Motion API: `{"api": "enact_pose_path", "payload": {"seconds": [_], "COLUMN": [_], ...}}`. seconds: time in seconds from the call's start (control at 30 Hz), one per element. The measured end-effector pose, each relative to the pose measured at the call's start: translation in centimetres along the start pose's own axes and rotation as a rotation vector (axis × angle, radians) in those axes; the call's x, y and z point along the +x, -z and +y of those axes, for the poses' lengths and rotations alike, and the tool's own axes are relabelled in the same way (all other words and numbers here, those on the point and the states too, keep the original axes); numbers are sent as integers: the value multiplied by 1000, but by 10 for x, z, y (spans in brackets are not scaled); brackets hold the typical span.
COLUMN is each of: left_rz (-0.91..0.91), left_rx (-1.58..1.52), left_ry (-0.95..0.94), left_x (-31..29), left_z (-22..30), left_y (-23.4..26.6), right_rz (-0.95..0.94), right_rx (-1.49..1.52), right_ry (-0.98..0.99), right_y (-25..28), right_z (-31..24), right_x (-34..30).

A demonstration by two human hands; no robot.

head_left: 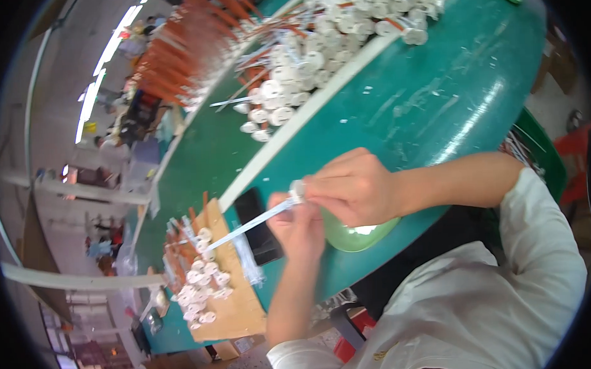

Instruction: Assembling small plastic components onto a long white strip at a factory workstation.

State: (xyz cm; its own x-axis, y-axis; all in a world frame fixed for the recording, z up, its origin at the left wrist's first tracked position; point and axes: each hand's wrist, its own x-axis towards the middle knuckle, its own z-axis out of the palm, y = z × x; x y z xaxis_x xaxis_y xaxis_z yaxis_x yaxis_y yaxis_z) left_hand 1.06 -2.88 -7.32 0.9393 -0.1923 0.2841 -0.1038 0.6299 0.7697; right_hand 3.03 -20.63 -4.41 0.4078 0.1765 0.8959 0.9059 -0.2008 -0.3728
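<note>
My left hand (298, 230) is closed around a thin, pale stick (248, 225), which points away to the lower left. At the stick's upper end sits a small white round cap (297, 189). My right hand (354, 186) pinches at that cap, with its fingers pressed together; the fingertips are slightly blurred. Below my right hand lies a light green plate (359, 239), partly covered by both hands. Beside my left hand a black phone (262, 241) rests on the green table (423, 115), next to a bundle of thin clear strips (246, 258).
A cardboard sheet (238, 313) at the left bears several white-capped orange sticks (204, 279). Beyond a pale divider rail (344, 88) lies a big heap of white-capped sticks (310, 57), with orange sticks (180, 48) farther back. A green bin (541, 143) stands at the right.
</note>
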Motion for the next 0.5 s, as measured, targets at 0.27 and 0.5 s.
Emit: {"api": "enact_pose_path", "payload": {"seconds": [0.27, 0.5], "left_rz": [29, 363], "left_rx": [58, 885], "left_ry": [-40, 206], "left_x": [4, 6], "left_z": [15, 167], "left_y": [-1, 65], "right_rz": [5, -306], "right_rx": [-14, 283], "right_ry": [-88, 34], "right_y": [14, 93], "right_z": [-18, -92], "right_x": [19, 5]}}
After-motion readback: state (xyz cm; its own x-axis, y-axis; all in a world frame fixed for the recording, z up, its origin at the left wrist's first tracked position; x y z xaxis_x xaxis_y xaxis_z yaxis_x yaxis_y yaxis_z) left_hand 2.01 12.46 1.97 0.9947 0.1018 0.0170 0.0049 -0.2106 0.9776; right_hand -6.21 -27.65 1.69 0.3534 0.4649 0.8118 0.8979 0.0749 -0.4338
